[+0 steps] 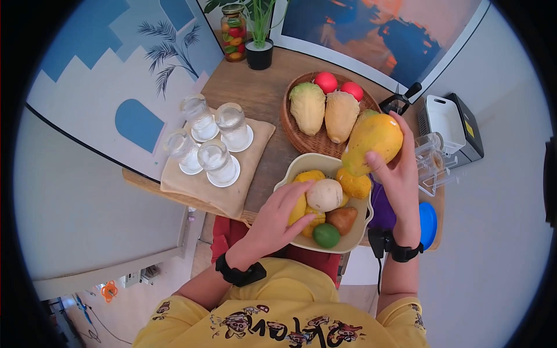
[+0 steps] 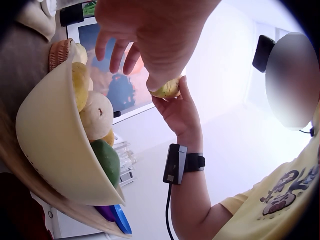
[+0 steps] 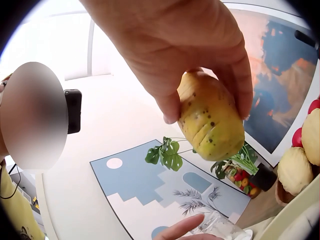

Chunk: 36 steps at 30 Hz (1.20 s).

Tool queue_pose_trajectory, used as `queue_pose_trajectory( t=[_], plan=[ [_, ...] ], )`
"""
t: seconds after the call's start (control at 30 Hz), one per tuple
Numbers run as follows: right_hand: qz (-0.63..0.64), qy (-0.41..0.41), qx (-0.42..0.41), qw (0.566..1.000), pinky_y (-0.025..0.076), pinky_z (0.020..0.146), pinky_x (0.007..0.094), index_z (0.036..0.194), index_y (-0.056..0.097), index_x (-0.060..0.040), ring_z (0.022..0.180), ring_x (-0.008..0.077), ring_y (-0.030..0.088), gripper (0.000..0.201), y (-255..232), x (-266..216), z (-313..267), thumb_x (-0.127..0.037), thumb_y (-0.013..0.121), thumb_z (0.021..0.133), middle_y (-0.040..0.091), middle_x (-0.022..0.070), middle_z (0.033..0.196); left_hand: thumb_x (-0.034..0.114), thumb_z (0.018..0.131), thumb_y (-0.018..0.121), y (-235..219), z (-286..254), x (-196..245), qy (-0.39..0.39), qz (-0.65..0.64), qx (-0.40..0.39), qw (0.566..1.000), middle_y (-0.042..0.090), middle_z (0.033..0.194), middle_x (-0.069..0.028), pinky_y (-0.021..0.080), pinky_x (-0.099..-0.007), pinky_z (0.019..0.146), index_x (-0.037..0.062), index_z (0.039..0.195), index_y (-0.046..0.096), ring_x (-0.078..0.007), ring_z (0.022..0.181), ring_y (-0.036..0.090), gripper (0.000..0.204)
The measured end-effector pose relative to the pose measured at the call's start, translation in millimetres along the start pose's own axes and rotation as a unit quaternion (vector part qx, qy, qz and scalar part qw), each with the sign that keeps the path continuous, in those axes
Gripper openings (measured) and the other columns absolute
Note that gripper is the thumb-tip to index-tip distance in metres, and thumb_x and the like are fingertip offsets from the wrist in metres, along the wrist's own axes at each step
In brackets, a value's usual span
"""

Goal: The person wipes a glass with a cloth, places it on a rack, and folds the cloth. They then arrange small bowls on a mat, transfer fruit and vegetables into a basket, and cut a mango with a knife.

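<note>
My right hand [image 1: 397,168] holds up a yellow mango [image 1: 377,139] with a greenish end, between thumb and fingers. Dark specks show on the mango in the right wrist view. Below and to its left stands a cream basin [image 1: 320,162] of fruit. A pale round fruit [image 1: 324,195], a brown pear [image 1: 342,220], a green fruit [image 1: 326,235] and several yellow ones lie in it. Over the basin's left side hovers my left hand [image 1: 278,214], its fingers spread loosely near the pale fruit. The left wrist view shows nothing in that hand.
Behind the basin, a wicker basket [image 1: 288,119] carries red balls and pale green-yellow produce. Several upturned glasses [image 1: 213,156] stand on a beige mat [image 1: 255,156] at left. A clear rack [image 1: 432,162], a black-and-white box [image 1: 458,127] and a blue lid [image 1: 428,226] are at right.
</note>
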State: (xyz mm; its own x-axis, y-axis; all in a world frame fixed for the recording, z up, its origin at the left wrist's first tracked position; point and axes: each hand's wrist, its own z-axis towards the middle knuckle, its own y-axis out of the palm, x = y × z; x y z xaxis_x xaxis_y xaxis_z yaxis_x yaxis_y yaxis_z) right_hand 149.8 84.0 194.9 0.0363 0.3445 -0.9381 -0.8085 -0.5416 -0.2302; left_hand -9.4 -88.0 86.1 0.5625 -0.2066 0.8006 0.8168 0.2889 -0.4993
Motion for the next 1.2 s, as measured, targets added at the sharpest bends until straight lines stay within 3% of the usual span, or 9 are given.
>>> queue_pose_trajectory(
  t=[0.13,0.33,0.47,0.6,0.63,0.77,0.83,1.03,1.2],
  plan=[
    [-0.060,0.034,-0.149,0.986,0.046,0.104,0.0367,0.149,0.038,-0.0052,0.126,0.0222,0.054,0.081,22.7,0.1,-16.4,-0.016,0.081,0.082,0.051,0.0143,0.141,0.008,0.086,0.074,-4.7,1.5,6.8,-0.053,-0.272,0.038,0.960,0.038,0.151,-0.0156,0.040,-0.0414,0.110,0.0072,0.158,0.015,-0.0279,0.132,0.049,0.094],
    [-0.183,0.027,-0.196,0.963,0.051,0.095,0.0378,0.146,0.041,-0.0065,0.118,0.0301,0.061,0.078,47.4,14.9,-37.5,-0.025,0.081,0.082,0.059,0.0191,0.131,0.009,0.087,0.076,-6.6,1.8,7.9,-0.104,-0.347,-0.002,0.932,0.036,0.153,-0.0196,0.043,-0.0395,0.109,0.0091,0.160,0.007,-0.0266,0.132,0.051,0.100],
    [-0.114,0.064,-0.213,0.968,0.051,0.095,0.0368,0.145,0.043,-0.0063,0.117,0.0269,0.062,0.075,40.1,20.3,-31.5,-0.025,0.080,0.083,0.060,0.0162,0.131,0.009,0.087,0.075,-5.4,0.6,8.7,-0.086,-0.311,0.006,0.946,0.039,0.151,-0.0191,0.048,-0.0397,0.104,0.0098,0.160,0.010,-0.0267,0.123,0.058,0.097],
    [-0.028,0.019,-0.049,0.998,0.055,0.087,0.0324,0.144,0.042,-0.0056,0.109,0.0199,0.064,0.068,17.9,39.5,18.4,-0.019,0.077,0.087,0.061,0.0151,0.124,0.010,0.086,0.074,-1.9,-2.7,-1.9,-0.083,-0.121,-0.005,0.989,0.043,0.144,-0.0160,0.044,-0.0421,0.105,0.0084,0.153,0.031,-0.0301,0.125,0.052,0.079],
    [-0.114,-0.002,-0.014,0.993,0.056,0.087,0.0336,0.144,0.041,-0.0054,0.110,0.0210,0.064,0.068,7.5,42.8,37.6,-0.018,0.077,0.087,0.062,0.0153,0.122,0.013,0.086,0.073,2.3,-4.5,-7.5,-0.016,0.021,0.014,1.000,0.046,0.140,-0.0163,0.041,-0.0439,0.106,0.0079,0.149,0.039,-0.0334,0.124,0.051,0.072],
    [-0.255,-0.025,-0.013,0.966,0.052,0.094,0.0395,0.141,0.043,-0.0056,0.114,0.0311,0.064,0.074,-10.4,83.2,102.4,-0.032,0.080,0.083,0.061,0.0204,0.125,0.016,0.084,0.073,12.0,-11.0,-10.7,-0.014,0.061,0.023,0.998,0.045,0.137,-0.0168,0.035,-0.0464,0.112,0.0088,0.143,0.047,-0.0387,0.133,0.042,0.065],
    [-0.319,0.095,-0.084,0.939,0.049,0.098,0.0397,0.141,0.043,-0.0059,0.117,0.0341,0.062,0.079,1.9,85.6,113.8,-0.040,0.080,0.080,0.061,0.0208,0.127,0.016,0.084,0.073,12.8,-14.9,-11.0,-0.015,0.117,0.024,0.993,0.042,0.141,-0.0176,0.033,-0.0457,0.113,0.0102,0.143,0.046,-0.0381,0.139,0.037,0.065],
    [-0.269,0.051,-0.085,0.958,0.048,0.099,0.0368,0.141,0.044,-0.0054,0.118,0.0240,0.058,0.073,16.8,119.7,119.6,-0.035,0.080,0.084,0.058,0.0154,0.128,0.012,0.084,0.072,7.2,-25.6,-26.7,-0.081,0.060,0.027,0.995,0.040,0.143,-0.0186,0.034,-0.0453,0.114,0.0115,0.144,0.046,-0.0403,0.139,0.036,0.065],
    [-0.028,0.026,-0.069,0.997,0.049,0.096,0.0317,0.140,0.045,-0.0018,0.113,0.0177,0.058,0.063,21.0,46.9,61.8,-0.025,0.076,0.090,0.059,0.0110,0.122,0.008,0.091,0.066,-8.4,-15.0,-27.1,-0.096,-0.084,0.094,0.987,0.042,0.144,-0.0157,0.040,-0.0419,0.110,0.0073,0.147,0.042,-0.0324,0.135,0.045,0.060]
  ],
)
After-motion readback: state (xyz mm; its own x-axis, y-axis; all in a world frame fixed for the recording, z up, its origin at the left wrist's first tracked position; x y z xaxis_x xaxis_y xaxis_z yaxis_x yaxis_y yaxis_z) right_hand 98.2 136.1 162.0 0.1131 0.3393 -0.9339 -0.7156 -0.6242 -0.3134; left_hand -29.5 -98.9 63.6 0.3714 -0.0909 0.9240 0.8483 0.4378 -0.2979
